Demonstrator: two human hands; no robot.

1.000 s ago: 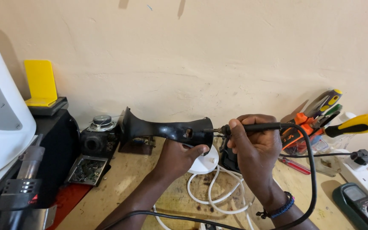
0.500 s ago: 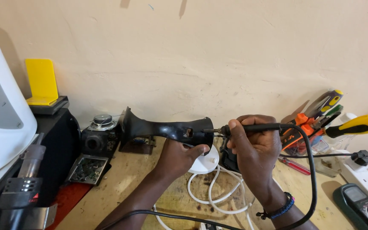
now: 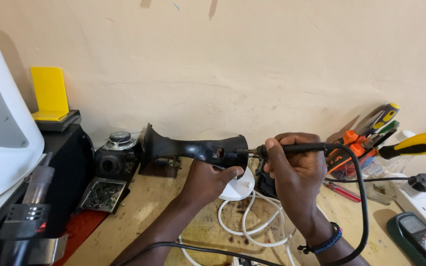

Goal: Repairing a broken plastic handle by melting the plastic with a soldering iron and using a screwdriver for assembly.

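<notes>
Above a scuffed wooden bench [image 3: 154,216] set against a cream wall, two bare hands work together on one black plastic handle [image 3: 188,148]. The handle is long and glossy, flared wide at its left end and narrowing to a blunt right end with a small opening in its side; it is held level in the air, clear of the bench top. The left hand [image 3: 210,180] comes up from below, palm up, fingers wrapped tight around the handle's right end. The right hand [image 3: 294,170] is fisted around one slim black soldering iron [image 3: 292,148], gripped like a pen with the thumb on top; its metal tip touches the end of the handle. One black cord [image 3: 358,197] loops from the iron down past the wrist, which wears one beaded bracelet [image 3: 321,241]. Beneath the hands lie one round white disc [image 3: 237,189] and a coiled white cable [image 3: 252,221]. To the right, several screwdrivers and pliers [image 3: 366,133] with orange, yellow and green grips lean together.
</notes>
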